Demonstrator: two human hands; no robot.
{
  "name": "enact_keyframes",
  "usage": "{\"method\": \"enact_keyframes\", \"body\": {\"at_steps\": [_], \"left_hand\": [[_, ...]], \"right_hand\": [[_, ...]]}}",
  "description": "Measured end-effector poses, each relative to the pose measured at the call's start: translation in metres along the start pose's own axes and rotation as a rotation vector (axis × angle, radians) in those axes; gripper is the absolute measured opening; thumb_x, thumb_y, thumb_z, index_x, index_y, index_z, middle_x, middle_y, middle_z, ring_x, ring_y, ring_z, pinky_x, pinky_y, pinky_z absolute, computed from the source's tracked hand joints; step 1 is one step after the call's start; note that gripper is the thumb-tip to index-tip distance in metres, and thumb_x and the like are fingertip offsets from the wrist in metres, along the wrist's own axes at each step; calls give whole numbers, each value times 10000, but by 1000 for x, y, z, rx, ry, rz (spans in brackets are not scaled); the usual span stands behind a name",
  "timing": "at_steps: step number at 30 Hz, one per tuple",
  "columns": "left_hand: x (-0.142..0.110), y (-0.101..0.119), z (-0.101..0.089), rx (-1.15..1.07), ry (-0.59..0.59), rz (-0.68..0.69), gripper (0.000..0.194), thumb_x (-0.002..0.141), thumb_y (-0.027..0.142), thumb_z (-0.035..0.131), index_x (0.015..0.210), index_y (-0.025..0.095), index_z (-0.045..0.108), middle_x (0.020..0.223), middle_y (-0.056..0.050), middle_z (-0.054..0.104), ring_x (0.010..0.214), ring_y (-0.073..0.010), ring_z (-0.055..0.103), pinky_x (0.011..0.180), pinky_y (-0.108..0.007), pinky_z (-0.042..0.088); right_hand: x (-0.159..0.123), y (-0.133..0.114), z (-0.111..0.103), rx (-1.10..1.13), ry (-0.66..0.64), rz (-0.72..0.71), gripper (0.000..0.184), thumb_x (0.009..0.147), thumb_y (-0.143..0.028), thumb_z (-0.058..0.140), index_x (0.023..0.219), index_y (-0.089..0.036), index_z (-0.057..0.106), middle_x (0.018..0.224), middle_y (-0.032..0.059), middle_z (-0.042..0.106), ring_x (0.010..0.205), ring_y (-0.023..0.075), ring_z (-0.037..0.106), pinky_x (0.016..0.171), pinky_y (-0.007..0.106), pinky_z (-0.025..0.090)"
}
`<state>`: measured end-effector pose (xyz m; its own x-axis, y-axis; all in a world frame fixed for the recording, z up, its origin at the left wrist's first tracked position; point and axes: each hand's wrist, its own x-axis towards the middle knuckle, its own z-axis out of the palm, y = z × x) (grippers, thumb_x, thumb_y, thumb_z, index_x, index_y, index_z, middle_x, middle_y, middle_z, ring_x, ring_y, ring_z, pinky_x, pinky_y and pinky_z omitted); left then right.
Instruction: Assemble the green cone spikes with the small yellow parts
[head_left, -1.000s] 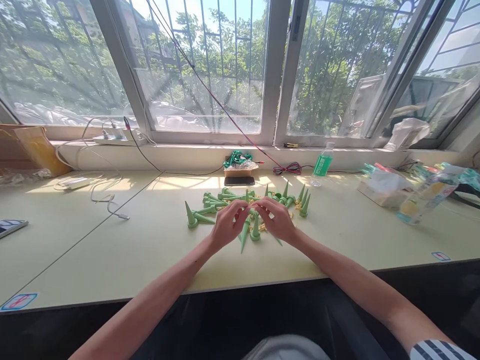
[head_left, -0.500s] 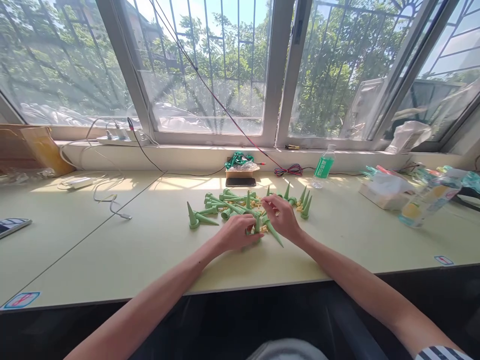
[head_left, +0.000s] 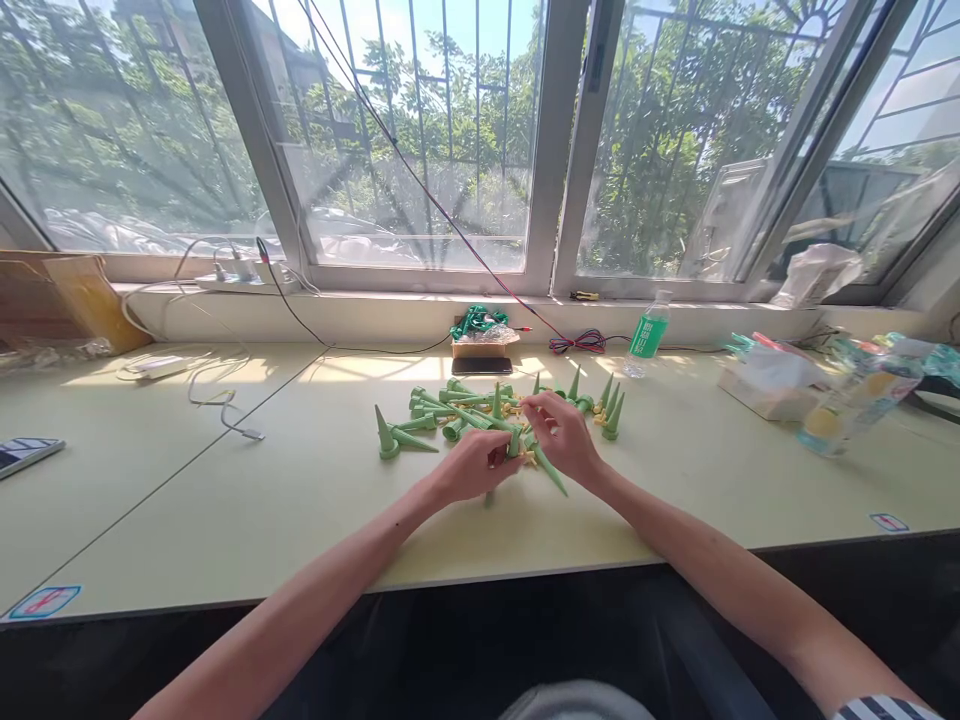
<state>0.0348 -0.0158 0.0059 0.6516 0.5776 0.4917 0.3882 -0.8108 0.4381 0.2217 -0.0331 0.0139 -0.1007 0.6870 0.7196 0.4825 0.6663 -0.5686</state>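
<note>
My left hand [head_left: 474, 466] is closed around a green plastic cone spike [head_left: 514, 443]. Its wide collar end shows above my fingers, and a tapered tip pokes out below the hand, pointing toward me. Just to the right, my right hand [head_left: 564, 434] hovers with thumb and forefinger pinched; whatever is between them is too small to make out. Around both hands lies a pile of similar green spikes [head_left: 427, 403], some on their sides and several standing tip up. Small yellow pieces [head_left: 529, 459] are scattered among them, partly hidden by my hands.
Behind the pile are a black phone [head_left: 481, 367] and a small cardboard box [head_left: 480, 350] with green material. A green-labelled bottle [head_left: 647, 338] stands back right. A tissue box [head_left: 772, 385] and a clear bottle [head_left: 851, 405] are farther right. A white cable [head_left: 225, 405] lies left.
The spike in my left hand has turned over: its tip pointed up before, and now the wide end is uppermost. My right hand has barely moved.
</note>
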Motion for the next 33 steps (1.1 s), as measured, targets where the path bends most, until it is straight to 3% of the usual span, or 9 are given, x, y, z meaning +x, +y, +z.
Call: {"method": "enact_keyframes", "body": {"at_steps": [5,12,25,33], "left_hand": [[1,-5,-2,10,180,-16,201,882,281,574,721,162,590,551,56,453,498,-74,362,498,-201,330],[2,-10,-4,88,309,-23,169,906,292,554,805,171,615,538,60,446,489,-80,357,503,-203,325],[2,-8,-6,86,402,34,115,914,277,570,901,183,635,527,64,501,455,-75,396,489,-198,350],[2,-7,-6,84,390,55,94,911,254,573,899,183,634,558,55,550,455,-72,430,493,-199,363]], "right_hand": [[-1,0,0,31,6,16,226,979,-350,476,959,-199,643,936,64,628,736,148,582,580,246,499],[-2,1,0,48,2,38,272,995,-372,436,900,-192,616,898,60,610,697,141,571,576,249,488],[-4,2,5,34,-28,16,246,986,-359,460,946,-194,637,910,63,622,716,144,579,608,253,513],[-4,2,5,38,-51,15,257,988,-358,453,955,-192,646,918,66,632,728,144,583,605,246,513]]}}
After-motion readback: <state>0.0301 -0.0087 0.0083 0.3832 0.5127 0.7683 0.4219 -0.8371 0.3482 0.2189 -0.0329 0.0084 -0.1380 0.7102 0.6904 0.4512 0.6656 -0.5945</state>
